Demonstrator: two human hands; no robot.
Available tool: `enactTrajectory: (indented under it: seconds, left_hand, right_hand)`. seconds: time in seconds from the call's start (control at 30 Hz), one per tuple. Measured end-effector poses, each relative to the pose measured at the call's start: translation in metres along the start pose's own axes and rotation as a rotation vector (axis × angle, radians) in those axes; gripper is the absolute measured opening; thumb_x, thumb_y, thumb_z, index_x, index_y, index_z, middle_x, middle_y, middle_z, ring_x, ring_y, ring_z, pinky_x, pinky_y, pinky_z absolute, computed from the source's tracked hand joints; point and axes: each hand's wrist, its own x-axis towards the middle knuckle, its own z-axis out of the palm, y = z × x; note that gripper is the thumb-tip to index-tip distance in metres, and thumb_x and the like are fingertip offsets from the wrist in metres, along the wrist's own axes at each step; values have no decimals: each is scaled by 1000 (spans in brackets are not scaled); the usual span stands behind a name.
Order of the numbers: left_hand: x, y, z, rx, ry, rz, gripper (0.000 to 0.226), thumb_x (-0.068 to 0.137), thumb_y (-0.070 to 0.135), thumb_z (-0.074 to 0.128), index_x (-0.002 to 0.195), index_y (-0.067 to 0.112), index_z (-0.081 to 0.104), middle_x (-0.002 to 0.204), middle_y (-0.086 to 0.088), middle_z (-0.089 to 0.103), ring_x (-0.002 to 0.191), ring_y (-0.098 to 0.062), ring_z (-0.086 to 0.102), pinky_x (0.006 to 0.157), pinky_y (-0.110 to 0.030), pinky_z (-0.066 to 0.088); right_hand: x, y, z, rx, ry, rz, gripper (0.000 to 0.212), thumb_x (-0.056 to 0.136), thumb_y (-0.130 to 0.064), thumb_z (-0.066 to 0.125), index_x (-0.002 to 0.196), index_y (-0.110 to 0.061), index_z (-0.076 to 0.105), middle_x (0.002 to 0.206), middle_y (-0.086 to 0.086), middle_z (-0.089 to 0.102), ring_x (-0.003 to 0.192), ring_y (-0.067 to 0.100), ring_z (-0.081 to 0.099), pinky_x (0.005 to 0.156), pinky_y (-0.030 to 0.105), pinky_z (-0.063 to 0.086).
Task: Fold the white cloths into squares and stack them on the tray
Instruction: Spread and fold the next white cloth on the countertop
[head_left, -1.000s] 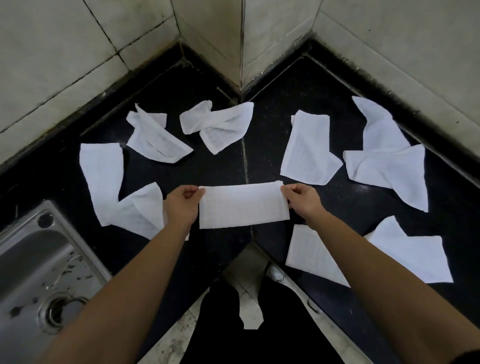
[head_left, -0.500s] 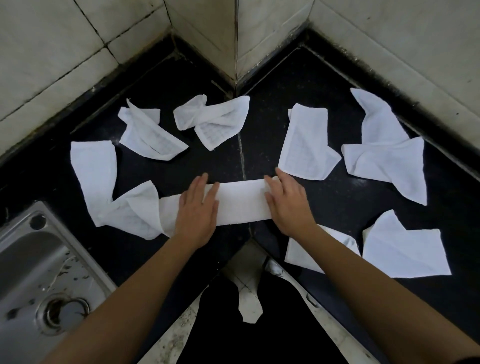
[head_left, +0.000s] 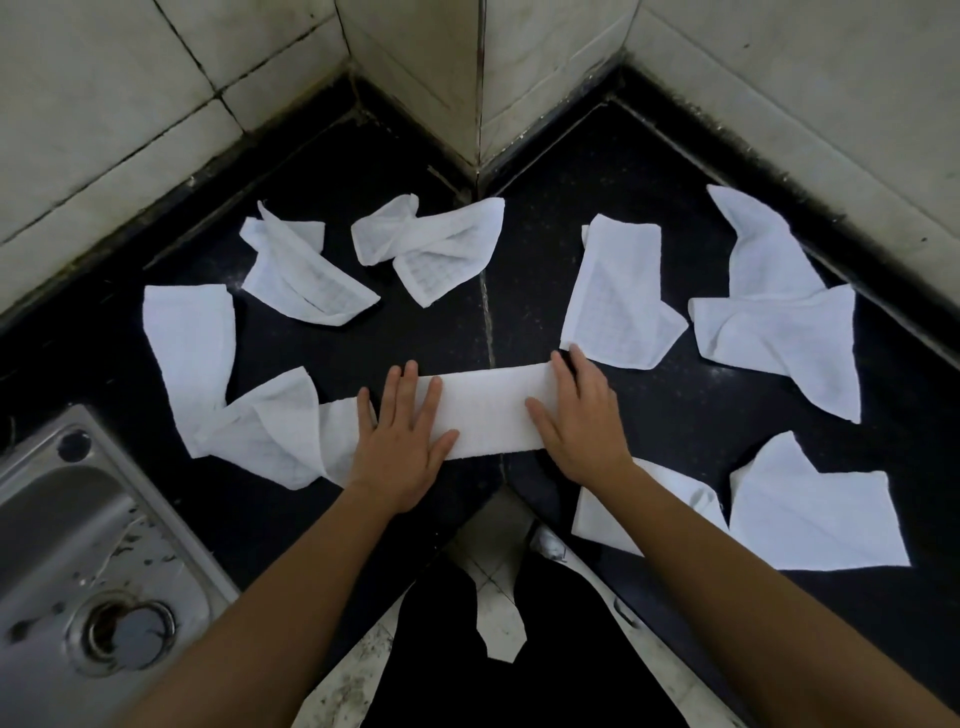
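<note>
Cloth strip (head_left: 488, 410), likely light and limp: left hand (head_left: 400, 447) and right hand (head_left: 579, 415) press its ends, fingers straight; pinch its end corners.

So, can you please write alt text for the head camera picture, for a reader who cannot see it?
The left hand and the right hand press flat on a white cloth folded into a long strip on a black countertop. Around it other white cloths lie crumpled, and a steel sink is at the lower left.
</note>
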Motion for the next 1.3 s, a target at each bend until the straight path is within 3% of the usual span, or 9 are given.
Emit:
enactTrajectory:
  seconds: [0.07,0.17,0.27,0.47,0.67,0.97,1.03,1.13,1.3]
  left_hand:
    - [3,6,-4,-1,27,79,78,98,61,12,158,12,7,166,-15,-4,152,-31,-2,119,-60,8]
    - [14,15,-11,5,-45,191,89,94,70,20,157,10,3,166,-12,-6,152,-29,-7,118,-62,10]
    - [25,20,-19,42,-156,201,98,90,76,25,156,13,-9,164,-9,-18,151,-28,-18,119,-60,2]
    - [29,22,-22,43,-178,183,102,87,79,30,156,16,-11,164,-8,-18,151,-29,-16,120,-58,-2]
    - [26,29,-23,18,-188,164,101,88,78,31,156,16,-11,163,-8,-21,150,-30,-18,120,-57,-6]
    - [21,52,-18,-56,-140,159,107,83,83,35,157,17,-6,163,-11,-19,150,-29,-21,119,-58,-9]
    - [16,47,-23,-134,-23,92,105,81,83,38,157,20,3,164,-12,-10,151,-29,-11,119,-56,0]
    - [2,34,-27,-468,242,-158,68,95,55,49,149,16,33,151,-13,32,136,-31,34,111,-49,29]
    - [-7,-3,-33,-1302,95,-812,39,102,34,42,135,15,51,127,-6,60,109,-18,60,98,-40,49]
  right_hand:
    - [-3,1,-11,130,50,166,58,101,-44,50,146,-9,43,139,14,51,125,29,50,101,41,45]
    - [4,2,-26,317,-109,446,48,97,-43,58,134,-12,54,119,7,64,109,24,60,85,33,48]
    - [11,0,-38,399,-251,548,41,92,-42,66,121,-13,64,106,2,67,98,18,59,82,31,49]
    - [18,1,-38,732,-284,704,6,84,-23,77,84,-20,72,96,2,69,86,17,64,77,33,58]
    - [14,10,-48,1034,-370,803,14,88,-11,74,101,-7,72,107,9,72,92,20,69,64,25,55]
    - [0,25,-65,1016,-349,750,22,87,-15,75,108,-10,73,106,7,75,93,18,71,75,28,57]
    - [2,11,-70,998,-324,697,20,87,-19,75,107,-17,75,101,4,76,84,14,68,73,26,56]
    - [4,-14,-70,894,-222,558,16,86,-24,76,102,-27,76,85,-6,72,69,6,63,63,20,49]
    - [8,-65,-46,656,-154,287,32,87,-28,75,118,-19,71,77,-13,62,76,4,61,83,14,48]
